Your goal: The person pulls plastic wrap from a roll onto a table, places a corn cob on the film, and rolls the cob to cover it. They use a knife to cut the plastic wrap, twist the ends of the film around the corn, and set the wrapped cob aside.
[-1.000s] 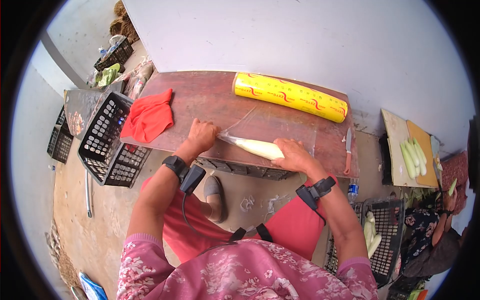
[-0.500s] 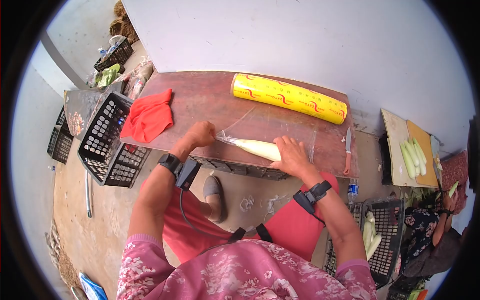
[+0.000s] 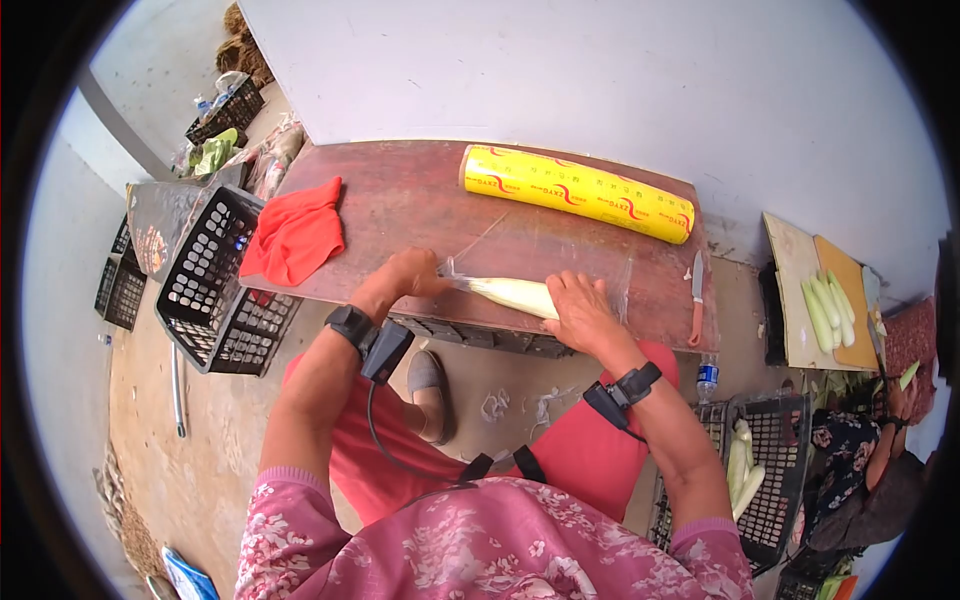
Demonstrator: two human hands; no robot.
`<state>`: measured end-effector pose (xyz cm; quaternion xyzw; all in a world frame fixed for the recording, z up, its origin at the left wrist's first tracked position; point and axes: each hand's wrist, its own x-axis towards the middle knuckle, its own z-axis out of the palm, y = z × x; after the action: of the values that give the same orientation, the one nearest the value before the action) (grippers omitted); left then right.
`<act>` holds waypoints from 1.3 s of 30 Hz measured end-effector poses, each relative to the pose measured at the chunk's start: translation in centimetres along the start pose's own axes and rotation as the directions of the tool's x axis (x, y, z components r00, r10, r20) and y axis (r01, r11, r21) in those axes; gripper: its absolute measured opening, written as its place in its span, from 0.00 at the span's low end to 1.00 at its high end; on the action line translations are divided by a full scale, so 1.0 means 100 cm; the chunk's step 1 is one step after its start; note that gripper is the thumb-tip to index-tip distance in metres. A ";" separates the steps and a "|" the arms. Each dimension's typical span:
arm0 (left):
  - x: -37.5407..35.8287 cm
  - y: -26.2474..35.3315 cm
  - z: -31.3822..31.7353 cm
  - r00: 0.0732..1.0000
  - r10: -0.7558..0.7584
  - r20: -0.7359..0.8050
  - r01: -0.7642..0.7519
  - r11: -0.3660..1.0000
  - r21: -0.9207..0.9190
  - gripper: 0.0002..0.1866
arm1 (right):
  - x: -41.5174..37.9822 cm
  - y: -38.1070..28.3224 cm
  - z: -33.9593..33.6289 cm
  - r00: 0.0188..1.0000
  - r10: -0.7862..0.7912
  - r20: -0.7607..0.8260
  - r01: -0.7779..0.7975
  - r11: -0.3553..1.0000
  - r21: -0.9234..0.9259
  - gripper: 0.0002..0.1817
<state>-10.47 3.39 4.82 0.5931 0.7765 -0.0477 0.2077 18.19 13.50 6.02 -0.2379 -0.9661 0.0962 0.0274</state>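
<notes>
Left hand: my left hand [image 3: 420,272] is narrow, fingers curled in on the gathered clear film [image 3: 455,272].
Right hand: my right hand [image 3: 584,308] holds the right end of the pale vegetable [image 3: 512,295], fingers laid over it.
Vegetable: at the near edge of the wooden table [image 3: 385,205], between my hands, film around its left end.
Far side: the yellow film roll [image 3: 578,194] lies beyond my right hand.
Right side: the knife [image 3: 697,300], handle toward me.
Left side: the red cloth [image 3: 296,235], near the black crate [image 3: 207,272].
</notes>
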 end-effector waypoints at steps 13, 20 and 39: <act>-0.003 0.023 0.008 0.980 -0.147 -0.132 0.152 0.988 0.031 0.24 | -0.004 -0.002 0.004 0.994 0.000 -0.111 0.002 1.000 0.020 0.24; 0.014 0.004 0.024 0.984 -0.068 -0.163 0.070 0.998 0.002 0.17 | -0.005 -0.001 0.006 0.994 -0.012 -0.112 0.012 1.000 0.002 0.24; -0.003 0.004 0.031 0.897 0.279 -0.343 -0.318 0.946 -0.064 0.08 | -0.005 0.000 0.008 0.993 -0.016 -0.119 0.015 1.000 -0.016 0.23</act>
<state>-9.20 2.24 2.21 0.6915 0.7012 0.1303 0.1147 18.57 13.07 5.23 -0.2358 -0.9653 0.0744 0.0838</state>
